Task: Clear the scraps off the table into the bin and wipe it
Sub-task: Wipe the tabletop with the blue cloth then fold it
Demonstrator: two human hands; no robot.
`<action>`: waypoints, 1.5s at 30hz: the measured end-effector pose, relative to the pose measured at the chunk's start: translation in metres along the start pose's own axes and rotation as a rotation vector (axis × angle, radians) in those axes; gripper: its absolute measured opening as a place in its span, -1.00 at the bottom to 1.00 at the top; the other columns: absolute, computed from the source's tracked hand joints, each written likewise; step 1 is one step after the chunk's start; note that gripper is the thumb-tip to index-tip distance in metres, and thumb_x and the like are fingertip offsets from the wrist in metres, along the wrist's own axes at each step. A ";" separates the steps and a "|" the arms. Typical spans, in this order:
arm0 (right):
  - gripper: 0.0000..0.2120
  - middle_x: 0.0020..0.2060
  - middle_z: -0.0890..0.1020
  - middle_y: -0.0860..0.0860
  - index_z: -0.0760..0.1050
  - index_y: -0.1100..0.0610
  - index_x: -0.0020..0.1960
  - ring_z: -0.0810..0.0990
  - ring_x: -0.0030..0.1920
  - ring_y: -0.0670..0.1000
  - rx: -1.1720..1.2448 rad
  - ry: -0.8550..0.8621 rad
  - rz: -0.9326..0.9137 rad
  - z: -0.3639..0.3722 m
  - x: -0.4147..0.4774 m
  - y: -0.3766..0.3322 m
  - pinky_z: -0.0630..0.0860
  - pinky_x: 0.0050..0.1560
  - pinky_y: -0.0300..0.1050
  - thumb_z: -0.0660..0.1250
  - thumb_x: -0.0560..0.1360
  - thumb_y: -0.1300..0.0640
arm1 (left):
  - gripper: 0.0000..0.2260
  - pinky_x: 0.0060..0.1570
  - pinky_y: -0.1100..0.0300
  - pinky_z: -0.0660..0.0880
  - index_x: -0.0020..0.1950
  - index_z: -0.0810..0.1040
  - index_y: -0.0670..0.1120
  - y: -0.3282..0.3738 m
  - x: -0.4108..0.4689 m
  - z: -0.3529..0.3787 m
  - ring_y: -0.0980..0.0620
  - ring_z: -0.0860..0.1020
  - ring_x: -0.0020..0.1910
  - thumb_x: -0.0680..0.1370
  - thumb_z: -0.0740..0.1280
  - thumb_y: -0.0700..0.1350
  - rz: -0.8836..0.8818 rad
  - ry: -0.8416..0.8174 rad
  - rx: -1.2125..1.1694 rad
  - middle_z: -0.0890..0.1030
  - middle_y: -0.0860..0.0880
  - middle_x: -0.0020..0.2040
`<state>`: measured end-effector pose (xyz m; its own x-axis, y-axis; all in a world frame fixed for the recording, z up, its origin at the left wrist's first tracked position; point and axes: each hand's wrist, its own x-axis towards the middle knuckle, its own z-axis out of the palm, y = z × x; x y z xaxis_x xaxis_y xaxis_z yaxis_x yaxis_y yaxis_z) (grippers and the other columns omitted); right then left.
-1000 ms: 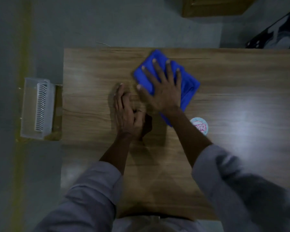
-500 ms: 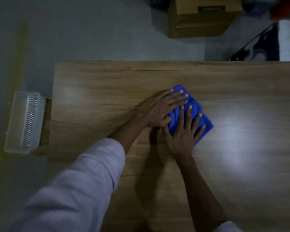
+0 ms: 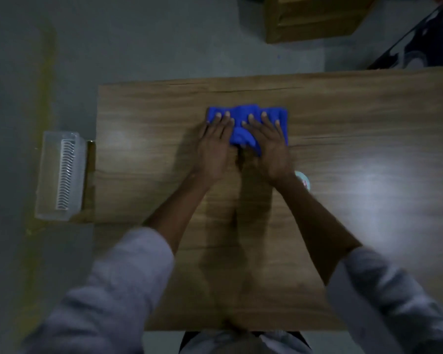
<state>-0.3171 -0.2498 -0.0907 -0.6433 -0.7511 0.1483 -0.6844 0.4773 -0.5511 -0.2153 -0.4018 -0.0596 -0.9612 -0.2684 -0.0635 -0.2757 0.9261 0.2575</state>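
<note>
A blue cloth [image 3: 243,116] lies bunched on the wooden table [image 3: 143,139], a little beyond its middle. My left hand [image 3: 215,146] presses flat on the cloth's left part with straight fingers. My right hand [image 3: 269,144] lies flat on its right part, fingers spread. Both palms hide the cloth's near edge. A clear plastic bin [image 3: 60,175] stands on the floor against the table's left edge.
A small round sticker or lid [image 3: 303,180] peeks out on the table just behind my right wrist. A wooden cabinet [image 3: 312,16] and a dark printed object [image 3: 420,47] stand on the floor beyond the far edge. Grey floor lies to the left.
My left hand has come off the bare table onto the cloth. Both hands now press it side by side, and the cloth sits further toward the far edge than half a second ago.
</note>
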 end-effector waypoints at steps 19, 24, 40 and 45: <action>-0.38 0.45 0.45 0.24 0.43 0.20 0.48 0.38 0.46 0.35 -0.072 -0.270 0.139 -0.072 0.002 -0.037 0.23 0.47 0.33 0.41 0.43 0.14 | -0.33 0.58 0.01 0.00 0.61 0.21 -0.13 0.031 -0.006 -0.059 -0.14 0.14 0.61 0.52 0.35 -0.19 -0.036 -0.259 0.035 0.23 -0.13 0.61; -0.21 0.58 0.27 0.06 0.33 0.08 0.56 0.05 0.62 0.24 0.097 -0.338 0.259 -0.043 -0.012 -0.025 -0.09 0.56 0.27 0.19 0.36 -0.17 | -0.35 0.58 0.00 -0.15 0.65 0.10 -0.06 0.016 -0.016 -0.021 -0.03 -0.03 0.65 0.60 0.29 -0.10 -0.057 -0.230 -0.065 0.07 -0.02 0.66; -0.25 0.56 0.30 0.18 0.29 0.07 0.57 0.20 0.59 0.21 0.039 -0.691 0.301 -0.066 -0.245 -0.119 -0.01 0.59 -0.06 0.27 0.37 0.02 | -0.52 0.35 -0.02 0.20 0.34 0.54 -0.16 0.093 -0.259 -0.026 -0.20 0.51 0.32 0.40 0.38 -0.17 0.033 -0.485 0.022 0.56 -0.15 0.30; -0.63 0.16 0.67 0.18 0.60 0.12 0.29 0.62 0.17 0.20 -0.080 -0.849 0.250 -0.139 -0.232 -0.133 0.53 0.19 0.06 0.38 0.49 0.19 | -0.80 -0.11 0.13 0.36 0.10 0.64 -0.19 0.108 -0.252 -0.062 -0.24 0.62 0.09 0.53 0.34 -0.16 -0.040 -0.764 -0.360 0.67 -0.25 0.07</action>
<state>-0.1242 -0.0754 0.0624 -0.3279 -0.6902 -0.6451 -0.6003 0.6795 -0.4219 -0.0023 -0.2503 0.0444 -0.7292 0.0740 -0.6803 -0.4140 0.7438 0.5247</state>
